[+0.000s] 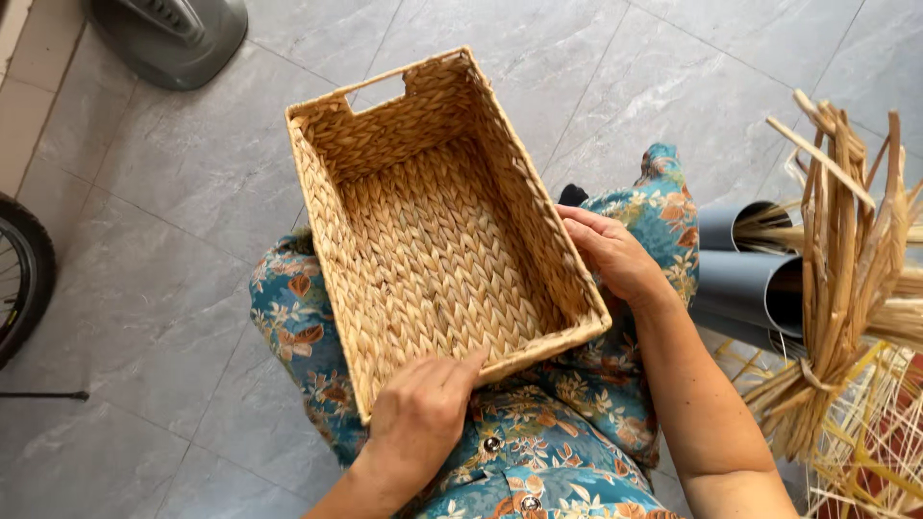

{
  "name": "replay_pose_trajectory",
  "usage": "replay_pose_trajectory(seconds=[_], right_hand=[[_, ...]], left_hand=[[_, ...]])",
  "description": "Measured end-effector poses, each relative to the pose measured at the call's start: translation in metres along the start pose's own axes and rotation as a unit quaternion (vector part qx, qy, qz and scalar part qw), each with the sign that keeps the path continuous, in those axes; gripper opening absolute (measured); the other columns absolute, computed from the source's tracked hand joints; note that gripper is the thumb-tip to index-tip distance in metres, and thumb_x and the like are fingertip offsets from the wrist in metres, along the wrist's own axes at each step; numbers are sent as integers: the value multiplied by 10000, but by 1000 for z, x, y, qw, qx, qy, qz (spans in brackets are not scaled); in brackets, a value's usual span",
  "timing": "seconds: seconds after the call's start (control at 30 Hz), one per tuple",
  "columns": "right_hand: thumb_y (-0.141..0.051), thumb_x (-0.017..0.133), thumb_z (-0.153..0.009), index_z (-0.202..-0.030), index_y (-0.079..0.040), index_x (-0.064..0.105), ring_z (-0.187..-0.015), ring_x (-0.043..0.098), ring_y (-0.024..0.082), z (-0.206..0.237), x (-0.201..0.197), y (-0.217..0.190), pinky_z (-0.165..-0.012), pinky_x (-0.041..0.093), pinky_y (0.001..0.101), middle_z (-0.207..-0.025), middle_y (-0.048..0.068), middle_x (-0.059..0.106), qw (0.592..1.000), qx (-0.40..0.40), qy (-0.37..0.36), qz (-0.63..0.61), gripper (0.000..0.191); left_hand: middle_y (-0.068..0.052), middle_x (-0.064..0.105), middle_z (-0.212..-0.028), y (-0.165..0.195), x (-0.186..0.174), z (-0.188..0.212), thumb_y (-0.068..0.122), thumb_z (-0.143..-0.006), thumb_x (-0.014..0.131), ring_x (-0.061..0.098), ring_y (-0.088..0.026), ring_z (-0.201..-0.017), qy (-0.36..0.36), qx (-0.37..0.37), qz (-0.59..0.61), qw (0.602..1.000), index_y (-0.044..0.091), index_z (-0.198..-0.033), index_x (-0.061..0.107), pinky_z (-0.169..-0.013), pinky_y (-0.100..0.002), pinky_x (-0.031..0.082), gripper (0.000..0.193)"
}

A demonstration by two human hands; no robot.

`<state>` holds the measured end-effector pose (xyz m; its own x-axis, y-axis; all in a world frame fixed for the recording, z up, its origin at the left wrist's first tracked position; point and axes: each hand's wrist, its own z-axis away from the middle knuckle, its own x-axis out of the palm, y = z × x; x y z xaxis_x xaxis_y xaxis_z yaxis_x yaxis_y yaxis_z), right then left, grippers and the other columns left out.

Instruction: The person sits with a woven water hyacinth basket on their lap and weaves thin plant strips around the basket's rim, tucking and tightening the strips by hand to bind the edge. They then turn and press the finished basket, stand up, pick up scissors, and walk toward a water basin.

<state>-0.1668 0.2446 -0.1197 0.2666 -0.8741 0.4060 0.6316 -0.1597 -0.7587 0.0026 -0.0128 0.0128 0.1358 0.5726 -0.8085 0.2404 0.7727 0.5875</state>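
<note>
A rectangular woven straw basket (332, 231) rests tilted on my lap, its open inside facing up, with a cut-out handle slot in the far wall. My left hand (420, 411) grips the near rim, fingers curled over the edge. My right hand (612, 255) presses flat against the outside of the right wall. I wear clothes with a blue floral print (567, 413).
Grey tiled floor lies all around. A bundle of dry straw strips (846, 269) stands at the right, beside grey plastic pipes (750, 288). A grey fan base (178, 34) sits at the top left. A bicycle wheel (19, 279) shows at the left edge.
</note>
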Motion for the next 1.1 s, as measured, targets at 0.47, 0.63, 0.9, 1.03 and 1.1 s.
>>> replay_pose_trajectory(seconds=[0.47, 0.63, 0.9, 1.03, 1.1], right_hand=[[-197, 592, -1009, -1293, -17, 671, -982, 673, 97, -111, 19, -48, -859, 558, 274, -1132, 35, 747, 963, -18, 22, 267, 346], [-175, 630, -971, -1277, -19, 684, -985, 705, 102, -126, 24, -60, -887, 566, 278, -1095, 45, 776, 968, 60, 25, 244, 348], [-255, 688, -952, -1296, -55, 687, -880, 686, 112, -136, 41, -101, -764, 558, 267, -1024, 52, 756, 978, 110, 51, 169, 398], [-383, 638, -948, -1345, -150, 645, -898, 675, 91, -119, 62, -129, -739, 527, 250, -1113, -28, 754, 973, 209, 74, 69, 461], [-467, 590, -938, -1373, -201, 609, -937, 692, 114, -106, 78, -143, -769, 539, 271, -1200, -53, 713, 964, 252, 80, 34, 510]], left_hand=[[3, 751, -766, -102, -150, -105, 290, -855, 823, 729, -141, -657, -19, 31, -26, 999, 189, -1085, 798, -604, -296, 541, 253], [117, 826, -809, -157, -173, -160, 425, -817, 788, 701, -25, -642, -103, -22, -22, 994, 319, -1116, 845, -588, -230, 506, 323], [23, 799, -718, -186, -189, -234, 266, -800, 784, 778, -87, -557, -163, -26, 44, 985, 249, -1150, 797, -525, -255, 602, 351], [-10, 796, -627, -174, -195, -252, 246, -821, 738, 796, -128, -552, -182, -91, 40, 978, 273, -1183, 781, -532, -304, 609, 365], [-4, 816, -682, -164, -199, -254, 267, -845, 709, 786, -152, -598, -171, -103, 37, 979, 273, -1153, 775, -542, -330, 599, 315]])
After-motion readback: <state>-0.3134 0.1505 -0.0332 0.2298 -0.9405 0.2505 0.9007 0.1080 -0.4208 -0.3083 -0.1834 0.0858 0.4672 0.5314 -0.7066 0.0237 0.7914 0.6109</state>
